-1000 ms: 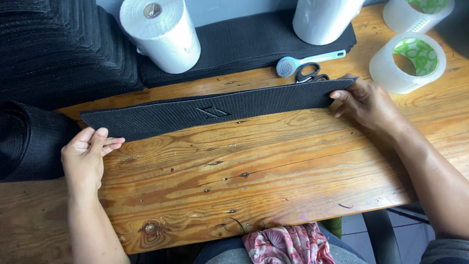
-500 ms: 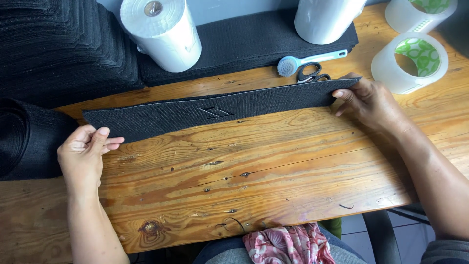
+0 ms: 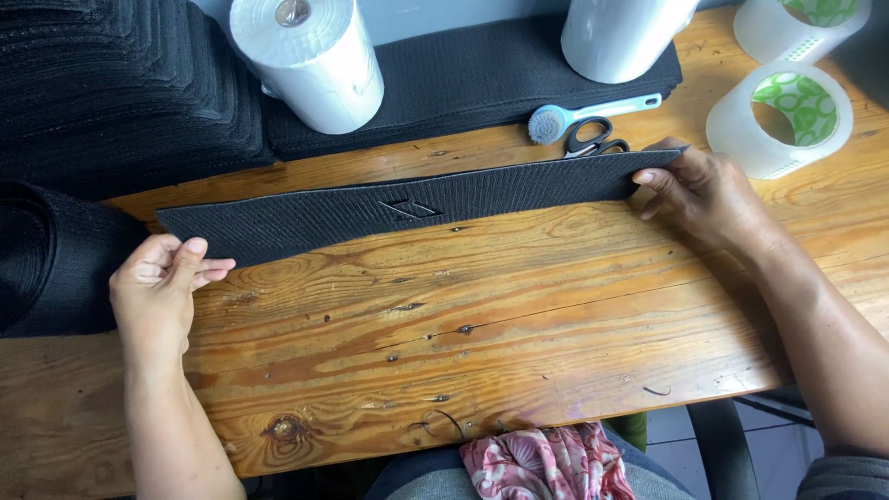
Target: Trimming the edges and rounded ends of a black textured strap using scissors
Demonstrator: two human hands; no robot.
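A long black ribbed strip point(image 3: 417, 206) is lying flat across the wooden table point(image 3: 519, 333), running from lower left up to upper right. The right hand point(image 3: 708, 190) is pinching the strip's right end between thumb and fingers, at the corner nearest the scissors point(image 3: 595, 139). The left hand point(image 3: 157, 287) is sitting at the strip's left end, fingers loosely curled and thumb up; whether it is actually gripping the edge or only touching it cannot be told, since the fingertips are overlapping the dark material.

Judged from this layout, the step in hand is the positioning or straightening of one strip drawn from the stacks; the next move is calling for both ends to be held evenly so the strip is staying flat and square.

Behind the strip are standing two white rolls point(image 3: 310, 60), a blue-handled brush point(image 3: 593, 111) and two rolls of clear tape point(image 3: 787, 116). Stacked black material point(image 3: 111, 102) is filling the upper left.

Hard to make out: the small raised mark point(image 3: 412, 208) at mid-strip, the scissor blades under the strip's edge, and the cut-off rolls at the top. The patterned cloth point(image 3: 546, 463) at the bottom is only partly visible.
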